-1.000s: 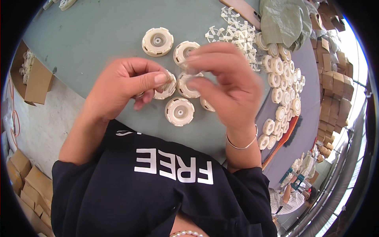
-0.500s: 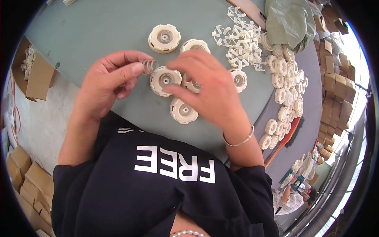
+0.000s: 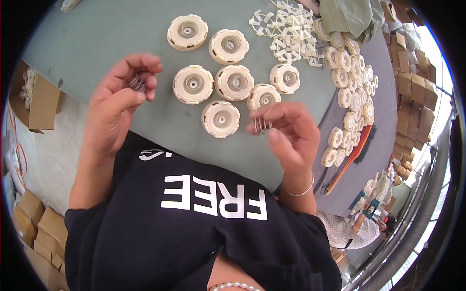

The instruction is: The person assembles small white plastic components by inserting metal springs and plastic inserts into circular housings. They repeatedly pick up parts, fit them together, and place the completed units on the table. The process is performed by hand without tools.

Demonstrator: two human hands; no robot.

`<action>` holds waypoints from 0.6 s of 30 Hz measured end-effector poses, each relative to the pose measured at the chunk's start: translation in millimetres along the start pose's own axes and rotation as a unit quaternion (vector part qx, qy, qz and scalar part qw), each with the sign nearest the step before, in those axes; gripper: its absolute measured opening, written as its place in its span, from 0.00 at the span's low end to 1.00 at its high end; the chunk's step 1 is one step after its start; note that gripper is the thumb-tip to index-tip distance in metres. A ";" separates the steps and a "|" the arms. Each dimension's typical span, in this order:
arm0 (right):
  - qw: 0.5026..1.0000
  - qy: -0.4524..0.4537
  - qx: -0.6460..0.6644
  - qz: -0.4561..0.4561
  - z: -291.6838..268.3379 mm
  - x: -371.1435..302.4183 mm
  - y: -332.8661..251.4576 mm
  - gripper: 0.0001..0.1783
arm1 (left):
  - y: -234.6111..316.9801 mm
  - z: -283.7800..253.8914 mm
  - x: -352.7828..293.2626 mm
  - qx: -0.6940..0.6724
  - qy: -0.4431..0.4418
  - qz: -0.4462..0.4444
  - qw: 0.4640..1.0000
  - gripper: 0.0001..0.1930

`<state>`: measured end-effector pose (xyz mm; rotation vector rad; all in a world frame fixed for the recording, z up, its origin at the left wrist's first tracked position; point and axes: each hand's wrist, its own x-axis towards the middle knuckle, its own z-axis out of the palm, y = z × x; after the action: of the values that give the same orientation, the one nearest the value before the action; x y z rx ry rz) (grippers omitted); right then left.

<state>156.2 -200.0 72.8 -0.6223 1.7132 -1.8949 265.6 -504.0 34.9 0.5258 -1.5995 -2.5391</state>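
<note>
Between the fingertips of my left hand [image 3: 114, 94] is a small metal coil spring [image 3: 137, 82], partly hidden by the fingers. My right hand [image 3: 293, 138] pinches another coil spring [image 3: 262, 125] over the near side of the table. Several round cream plastic housings with notched rims lie between and beyond my hands. The right hand's spring is just in front of one housing [image 3: 266, 98], which the hand partly covers. Springs sit in the centres of some of them, such as the middle housing [image 3: 234, 83]. The nearest one [image 3: 221, 119] shows no clear spring.
A heap of white clip-like plastic rings [image 3: 293, 36] lies at the far right. Beyond it, many more cream housings [image 3: 356, 104] cover a grey cloth, beside an orange-handled brush [image 3: 357, 150]. Left of the table stands an open cardboard box [image 3: 43, 109]. Another person [image 3: 347, 230] works at lower right.
My hands have moved apart, the left one leftward, the right one back toward me and rightward. A spring now shows in my right hand. The housings appear shifted slightly in the view.
</note>
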 end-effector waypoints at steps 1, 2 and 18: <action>0.999 -0.002 0.043 0.025 -1.4 -5.3 0.4 0.13 | 1.2 -0.1 -3.6 -0.011 0.015 -0.007 1.000 0.17; 0.999 0.000 0.023 0.029 -1.8 -7.1 3.2 0.12 | 2.0 0.3 -6.7 -0.021 0.031 -0.014 0.999 0.17; 0.865 0.024 -0.480 -0.144 6.9 5.0 11.2 0.22 | 10.3 30.1 -27.5 0.066 -0.116 -0.174 0.976 0.15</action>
<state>157.5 -209.4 62.3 -1.2428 2.6893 -1.0814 280.1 -475.7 62.3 0.5882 -1.9170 -2.8506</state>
